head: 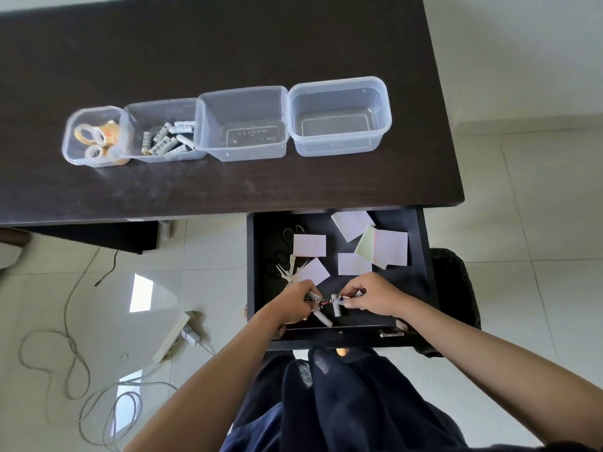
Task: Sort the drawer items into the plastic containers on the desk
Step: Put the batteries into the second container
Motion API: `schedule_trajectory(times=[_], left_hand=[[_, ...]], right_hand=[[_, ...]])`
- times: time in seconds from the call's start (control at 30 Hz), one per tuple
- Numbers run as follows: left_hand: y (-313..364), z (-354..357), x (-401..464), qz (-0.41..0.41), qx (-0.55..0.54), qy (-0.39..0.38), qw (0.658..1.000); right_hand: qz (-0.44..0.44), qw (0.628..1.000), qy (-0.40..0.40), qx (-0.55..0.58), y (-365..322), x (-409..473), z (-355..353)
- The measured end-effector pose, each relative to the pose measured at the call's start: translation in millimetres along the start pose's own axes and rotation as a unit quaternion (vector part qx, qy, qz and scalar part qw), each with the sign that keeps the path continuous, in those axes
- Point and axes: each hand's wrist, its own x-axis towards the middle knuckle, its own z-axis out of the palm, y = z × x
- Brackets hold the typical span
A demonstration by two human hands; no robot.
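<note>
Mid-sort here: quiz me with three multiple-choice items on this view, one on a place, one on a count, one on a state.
1. Where are the tape rolls?
A. leftmost container
B. rightmost container
C. drawer

2. How many containers on the desk?
A. two
B. four
C. six

3. What are the hands doing?
A. resting on the desk
B. lifting a container
C. gripping batteries in the drawer

Key: 1 A, the rolls lie in the leftmost container. 2 B, four stand in a row. 3 C, the left hand and right hand each grip batteries over the drawer floor.
</note>
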Motion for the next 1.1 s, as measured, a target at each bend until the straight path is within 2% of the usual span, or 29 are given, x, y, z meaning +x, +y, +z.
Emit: schedule_trajectory(times=[0.23,0.43,0.63,0.73,0.83,0.97,1.1], left_hand=[[16.5,-88.6,-24.2,0.034,-0.047,0.1,0.993],[12.3,-196.2,-45.2,0.066,-0.095,0.166,0.979],[-8.2,-316.8,-60.9,0.085,-0.151,0.22,0.96],[-20.9,-368.5,-56.4,0.091,-0.121,0.254,0.955],[-32.3,-404.3,-41.9,0.08,-0.028,0.282,0.956],[-41.8,-421.5,-19.6,0.068,0.052,0.258,0.962],[-49.2,-424.0,-4.1,0.068,0.068,0.229,0.969]], right_hand=[[-0.086,0.995,0.045,-0.01,-94.9,15.7,-32.7],[-0.166,0.981,0.102,-0.001,-207.4,38.0,-46.5],[-0.194,0.97,0.149,-0.002,-316.5,90.8,-44.3],[-0.194,0.96,0.199,-0.021,-358.2,128.3,-39.2],[-0.169,0.957,0.224,-0.067,-386.6,165.1,-30.4],[-0.135,0.957,0.208,-0.153,-402.5,201.8,-17.7],[-0.123,0.947,0.204,-0.214,-406.9,214.9,-11.2]])
